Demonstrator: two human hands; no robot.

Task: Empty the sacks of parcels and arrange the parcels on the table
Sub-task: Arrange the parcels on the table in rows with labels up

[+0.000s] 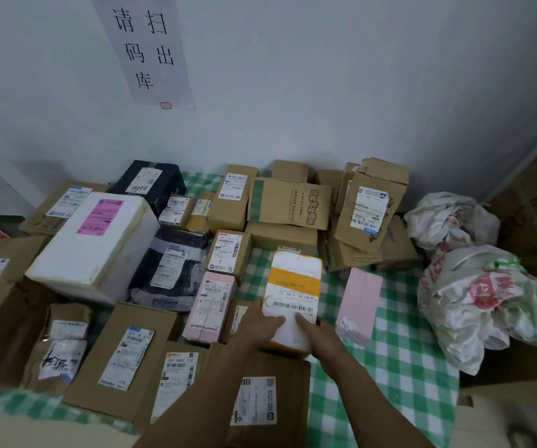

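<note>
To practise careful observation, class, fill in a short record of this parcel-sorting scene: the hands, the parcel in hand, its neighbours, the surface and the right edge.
Hands: left hand and right hand both hold the near end of one parcel
Parcel held: white parcel with yellow tape, barcode label up
To its left: pink labelled box
To its right: plain pink box, apart from it
Surface: table under a green checked cloth
Right edge: crumpled white plastic sacks with red print

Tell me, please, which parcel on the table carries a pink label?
The large white foam box at the left; its label is pink, whereas the other parcels' visible labels are white.
</note>
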